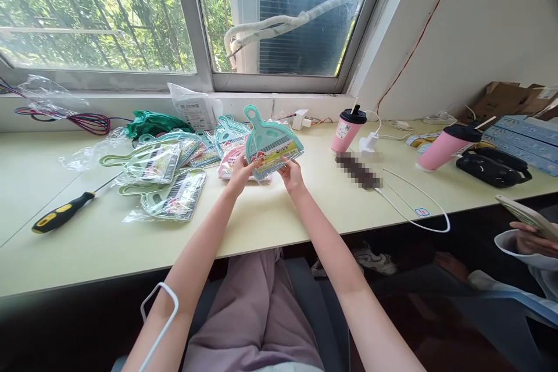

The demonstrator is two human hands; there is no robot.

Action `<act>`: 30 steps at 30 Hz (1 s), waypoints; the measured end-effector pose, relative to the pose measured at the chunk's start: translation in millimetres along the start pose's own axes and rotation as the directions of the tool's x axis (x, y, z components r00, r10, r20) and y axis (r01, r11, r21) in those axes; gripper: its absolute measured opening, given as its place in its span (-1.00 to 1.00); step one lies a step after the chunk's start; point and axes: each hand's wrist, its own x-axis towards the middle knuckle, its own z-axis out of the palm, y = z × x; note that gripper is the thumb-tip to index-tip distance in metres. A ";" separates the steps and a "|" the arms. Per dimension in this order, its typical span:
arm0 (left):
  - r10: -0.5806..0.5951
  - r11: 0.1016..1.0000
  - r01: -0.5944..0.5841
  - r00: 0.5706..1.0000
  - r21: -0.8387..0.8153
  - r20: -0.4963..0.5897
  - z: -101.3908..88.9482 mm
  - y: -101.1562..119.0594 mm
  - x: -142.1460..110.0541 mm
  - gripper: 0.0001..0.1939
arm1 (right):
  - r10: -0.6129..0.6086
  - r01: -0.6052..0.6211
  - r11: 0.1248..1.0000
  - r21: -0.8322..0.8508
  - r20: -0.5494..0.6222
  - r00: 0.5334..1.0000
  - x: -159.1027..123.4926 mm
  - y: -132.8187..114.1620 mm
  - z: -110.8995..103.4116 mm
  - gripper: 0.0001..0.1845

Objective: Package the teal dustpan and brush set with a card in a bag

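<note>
My left hand (241,175) and my right hand (292,176) hold a mint-green mini dustpan (269,135) in clear wrap by its lower corners. Its handle points up and a yellow printed label runs across its wide end. Fingers of both hands are closed on the edges of the pack. Just behind it lies a pink wrapped dustpan (231,161), partly hidden. Beyond that is another mint-green dustpan (229,128). To the left, pale green wrapped dustpans (150,161) lie in a loose pile, with another one (176,197) nearer the front.
A black and yellow screwdriver (65,213) lies at the left. Green plastic (154,125) sits by the window. Pink cups (349,131), a white cable (436,228) and a black case (492,167) are on the right. Another person's hand (534,238) holds a phone (527,216).
</note>
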 end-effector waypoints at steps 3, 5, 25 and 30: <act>-0.005 1.000 0.005 1.000 -0.013 0.021 0.1 -0.2 -0.6 -0.43 | 0.007 -0.007 1.000 -0.005 -0.057 0.998 1.1 1.5 0.4 -0.86; -0.011 0.999 0.013 0.999 -0.047 0.030 0.8 -0.3 -0.6 -0.41 | 0.003 -0.005 1.000 -0.026 -0.067 0.998 1.5 0.7 -0.3 -0.86; -0.018 0.995 0.020 0.999 -0.098 0.029 -1.0 -10.5 5.4 -0.28 | 0.099 -0.073 0.966 -0.248 0.094 0.991 16.7 -19.7 -21.7 -0.83; 0.025 0.997 -0.024 1.000 -0.072 0.009 2.5 -13.4 6.1 -0.29 | 0.037 -0.017 0.945 -0.326 0.054 0.998 20.8 -13.2 -22.8 -0.75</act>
